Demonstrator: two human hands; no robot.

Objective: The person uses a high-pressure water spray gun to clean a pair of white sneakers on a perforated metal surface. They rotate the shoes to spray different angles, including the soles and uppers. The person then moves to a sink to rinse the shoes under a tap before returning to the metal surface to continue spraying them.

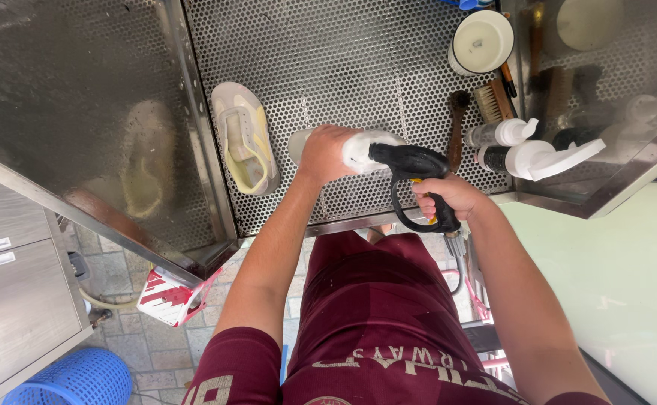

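Left hand [327,152] wrapped over a white shoe [358,146], pressing it down on the metal tray with little holes [343,60]. Fingers closed around the shoe's middle, toe end poking out to the left.

Right hand [448,196] closed tight on the handle of a black spray gun [412,174]. Gun's front end right against the white shoe, just beside the left hand. A bit of yellow peeking out under the fingers, at the trigger. Thin hose [457,262] hanging down below the gun.

Second shoe [244,139], pale with yellow parts, lying flat on the tray to the left, apart from both hands.

On the right side of the tray: a white round tub [481,41] near the top, a long dark brush [457,127], a wooden scrub brush [491,101], and two white spray bottles [527,146] lying close together.

Down below on the tiled floor [141,345]: a blue basket [73,381] in the corner and a red and white box [169,296]. Grey drawers [6,285] on the far left.
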